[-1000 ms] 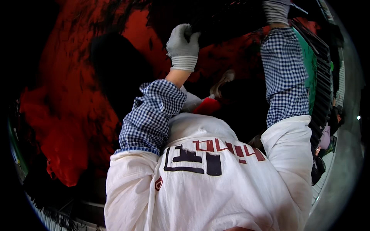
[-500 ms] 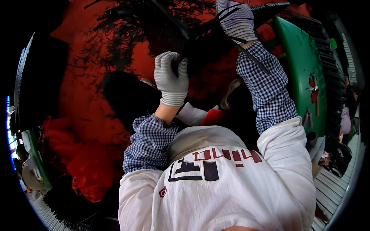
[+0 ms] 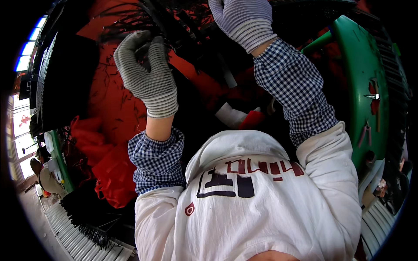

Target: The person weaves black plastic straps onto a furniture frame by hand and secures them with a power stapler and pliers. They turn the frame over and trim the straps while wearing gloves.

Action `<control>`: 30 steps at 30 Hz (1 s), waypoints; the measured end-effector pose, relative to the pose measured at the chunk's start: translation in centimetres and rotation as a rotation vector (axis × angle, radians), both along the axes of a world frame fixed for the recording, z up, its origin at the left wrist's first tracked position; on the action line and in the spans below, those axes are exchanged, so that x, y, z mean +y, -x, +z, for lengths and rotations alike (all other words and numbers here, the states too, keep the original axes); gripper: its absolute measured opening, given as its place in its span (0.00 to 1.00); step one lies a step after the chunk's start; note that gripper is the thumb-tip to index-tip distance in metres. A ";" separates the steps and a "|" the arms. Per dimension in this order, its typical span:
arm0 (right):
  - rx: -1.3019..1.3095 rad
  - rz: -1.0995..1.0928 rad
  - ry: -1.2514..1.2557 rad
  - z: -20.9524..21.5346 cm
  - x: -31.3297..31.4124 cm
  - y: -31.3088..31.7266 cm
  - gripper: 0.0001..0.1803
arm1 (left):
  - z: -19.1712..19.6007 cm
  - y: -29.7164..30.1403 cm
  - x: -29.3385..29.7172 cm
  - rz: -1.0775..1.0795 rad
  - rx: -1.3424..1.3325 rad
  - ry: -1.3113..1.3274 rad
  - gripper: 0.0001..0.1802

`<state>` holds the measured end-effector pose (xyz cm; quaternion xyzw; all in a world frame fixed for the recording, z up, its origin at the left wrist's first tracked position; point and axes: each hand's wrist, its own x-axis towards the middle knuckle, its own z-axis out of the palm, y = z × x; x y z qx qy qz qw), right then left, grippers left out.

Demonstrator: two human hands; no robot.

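A pale grey striped glove covers my left hand (image 3: 148, 78). Its thumb and fingers are curled, and their tips close on thin black strips (image 3: 126, 19) that fan out at the upper left. A similar glove is on my right hand (image 3: 246, 21), which reaches to the top edge over a dark black piece (image 3: 204, 48); its fingertips lie out of view, so its grip is hidden. Below the right hand a flat black strip with a shiny end (image 3: 227, 76) hangs down. Blue-and-white checked sleeves cover both forearms.
Black scraps lie on the red ground sheet (image 3: 104, 82). At the right stands a green table (image 3: 355, 78) bearing pink-handled pliers (image 3: 365, 135) and a wooden-handled tool (image 3: 377, 117). Red fabric (image 3: 113, 174) and a bristly black heap (image 3: 89, 213) are at the left.
My left hand has moved left and up, into the black strips. The right hand has shifted left and further toward the top edge. The whole view has turned slightly.
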<state>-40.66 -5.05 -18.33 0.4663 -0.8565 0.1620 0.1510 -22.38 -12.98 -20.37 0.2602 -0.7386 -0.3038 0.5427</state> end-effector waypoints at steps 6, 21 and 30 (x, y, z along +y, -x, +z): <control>0.038 -0.021 0.139 -1.2 -1.5 0.4 0.30 | -2.8 -1.6 0.3 -0.058 -0.125 -0.265 0.26; -0.282 0.257 0.113 -0.7 -3.2 -4.5 0.18 | -4.6 -6.8 -4.7 -0.012 -0.234 -0.274 0.25; 0.257 0.500 0.399 -3.7 -0.5 -1.6 0.19 | 7.5 -6.0 -10.1 -0.087 -0.230 0.353 0.14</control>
